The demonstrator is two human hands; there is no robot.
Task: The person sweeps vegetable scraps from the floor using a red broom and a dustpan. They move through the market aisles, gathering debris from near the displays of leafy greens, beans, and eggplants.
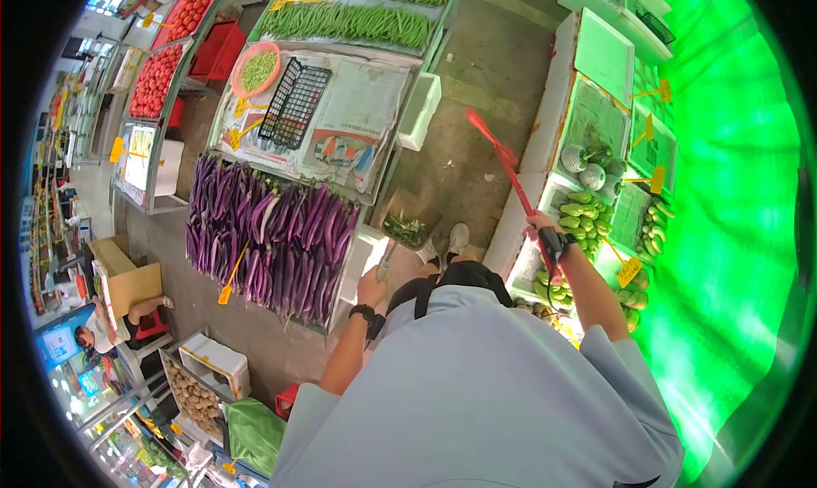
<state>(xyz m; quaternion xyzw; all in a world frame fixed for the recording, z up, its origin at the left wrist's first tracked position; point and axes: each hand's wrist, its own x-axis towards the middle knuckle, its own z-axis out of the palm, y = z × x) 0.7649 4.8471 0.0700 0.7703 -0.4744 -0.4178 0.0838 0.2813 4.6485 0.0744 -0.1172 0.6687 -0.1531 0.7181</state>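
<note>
My left hand [371,287] is closed round the handle of a dustpan [408,229] that holds green leafy scraps [406,230]. The dustpan is low over the floor, beside the eggplant stand. In my right hand [541,226] is a long red stick-like tool [504,158], which points up and to the left over the aisle; its exact kind cannot be made out. Both wrists wear dark bands. My shoes [459,236] show just right of the dustpan.
Purple eggplants [268,233], a black crate [294,102] and green beans [357,20] fill the left stands. A white box [419,112] juts into the aisle. Green vegetables [585,216] lie on the right stand. A seated person [100,328] is at far left.
</note>
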